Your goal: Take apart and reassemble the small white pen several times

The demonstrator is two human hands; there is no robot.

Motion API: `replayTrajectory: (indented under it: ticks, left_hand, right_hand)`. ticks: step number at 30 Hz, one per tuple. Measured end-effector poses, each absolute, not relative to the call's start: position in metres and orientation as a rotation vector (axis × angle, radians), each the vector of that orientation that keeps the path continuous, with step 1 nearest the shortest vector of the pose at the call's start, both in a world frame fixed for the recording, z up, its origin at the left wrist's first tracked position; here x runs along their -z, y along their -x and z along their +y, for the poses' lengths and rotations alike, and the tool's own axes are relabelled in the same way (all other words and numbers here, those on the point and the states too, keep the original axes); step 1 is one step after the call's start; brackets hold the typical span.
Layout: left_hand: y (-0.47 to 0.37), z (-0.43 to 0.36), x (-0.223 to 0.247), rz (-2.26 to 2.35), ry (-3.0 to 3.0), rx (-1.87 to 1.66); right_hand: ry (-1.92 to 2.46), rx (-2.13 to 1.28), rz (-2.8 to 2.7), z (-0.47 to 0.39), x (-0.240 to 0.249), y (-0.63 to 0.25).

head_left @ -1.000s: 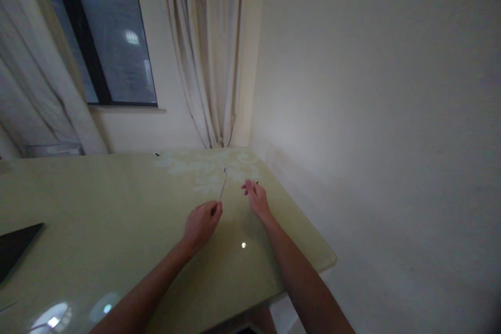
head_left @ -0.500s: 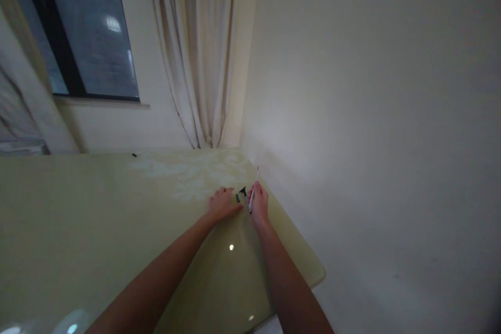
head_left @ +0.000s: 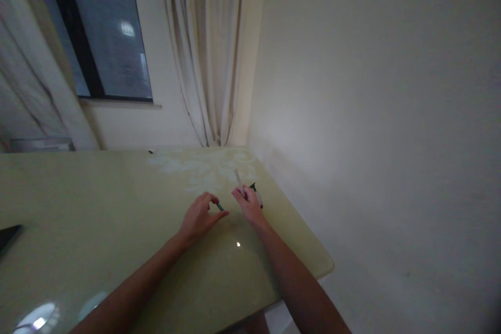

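Note:
My left hand [head_left: 200, 215] is over the pale green table [head_left: 97, 209], thumb and fingertips closed on a small dark piece [head_left: 220, 207]. To its right, my right hand [head_left: 249, 204] grips a thin whitish stick [head_left: 238, 176] that points up and away and is blurred. Just beyond the right hand's outer side lies a black and white tool [head_left: 258, 195] with a dark crosswise head. The two hands are apart.
At the far table edge is a small black item [head_left: 151, 152]. A dark flat object [head_left: 8, 236] shows at the left. Behind the table are curtains [head_left: 211, 62] and a window; a bare wall [head_left: 371, 115] runs along the right.
My left hand has moved left and closed on the small dark piece, which was lying between the hands. The right hand has shifted left with the stick, away from the black and white tool. The view has turned left.

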State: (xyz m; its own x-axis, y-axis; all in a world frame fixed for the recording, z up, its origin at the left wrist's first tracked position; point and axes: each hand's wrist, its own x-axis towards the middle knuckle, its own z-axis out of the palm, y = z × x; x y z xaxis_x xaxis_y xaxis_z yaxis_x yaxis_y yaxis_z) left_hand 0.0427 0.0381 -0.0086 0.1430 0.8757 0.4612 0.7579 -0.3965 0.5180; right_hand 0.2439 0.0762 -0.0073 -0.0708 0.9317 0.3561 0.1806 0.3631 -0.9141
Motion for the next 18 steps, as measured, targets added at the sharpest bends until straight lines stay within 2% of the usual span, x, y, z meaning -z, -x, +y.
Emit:
replayTrajectory:
  ticks: [5,10,14,18]
  left_hand:
    - [-0.002,0.003,0.002,1.698,-2.292,-1.458]
    - [0.003,0.006,-0.008,1.741,-2.223,-1.677]
    - [0.005,0.010,-0.004,1.721,-2.142,-1.646]
    - [0.002,0.015,0.008,1.447,-2.159,-1.436]
  right_hand:
    - [0.884,-1.202,-1.756,0.053,-0.009,-0.197]
    - [0.906,-1.287,-1.587,0.055,-0.024,-0.157]
    - [0.950,-1.324,-1.406,0.057,-0.014,-0.144]
    - [1.028,-1.381,-1.292,0.053,0.005,-0.151]
